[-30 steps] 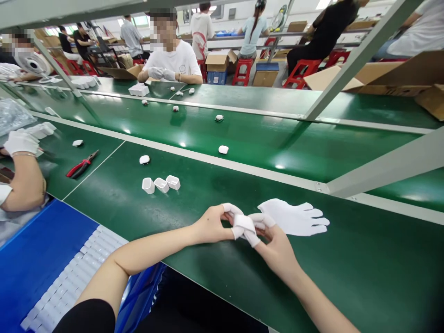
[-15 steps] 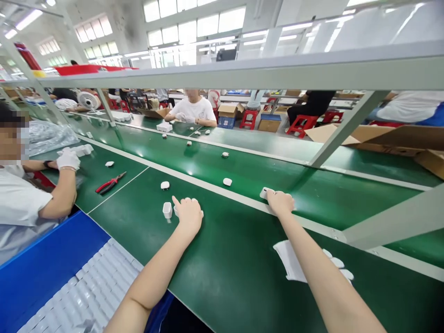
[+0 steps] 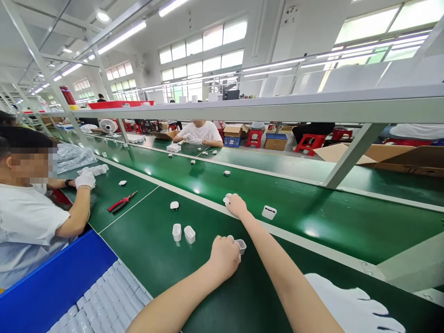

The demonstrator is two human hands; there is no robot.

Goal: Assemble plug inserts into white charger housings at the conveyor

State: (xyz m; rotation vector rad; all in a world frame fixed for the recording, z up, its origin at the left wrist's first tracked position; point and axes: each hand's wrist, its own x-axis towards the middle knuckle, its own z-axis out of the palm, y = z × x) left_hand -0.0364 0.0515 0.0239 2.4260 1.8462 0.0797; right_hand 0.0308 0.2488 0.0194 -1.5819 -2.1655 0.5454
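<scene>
My left hand (image 3: 225,257) is closed around a white plastic housing (image 3: 240,246), open at the top, just above or on the green bench. Further forward, at the pale strip beside the belt, my right hand (image 3: 237,206) pinches a small white cover piece (image 3: 226,200), partly hidden by the fingers. To its right lies a white block with dark slots (image 3: 269,212) on the belt. Two more open housings, one upright (image 3: 176,232) and one slightly tilted (image 3: 189,234), stand left of my left hand. Behind them sits another white cover piece (image 3: 174,205).
A white glove (image 3: 350,303) lies at the right under my forearm. Red-handled pliers (image 3: 122,202) are at the left, near a co-worker's gloved hand (image 3: 85,178). A blue bin (image 3: 62,286) full of white housings stands front left. A metal post (image 3: 354,155) rises behind the belt.
My right hand has let go of the slotted white block and moved left to the cover piece. My left hand has moved right with a housing, leaving two housings behind. The view has shifted.
</scene>
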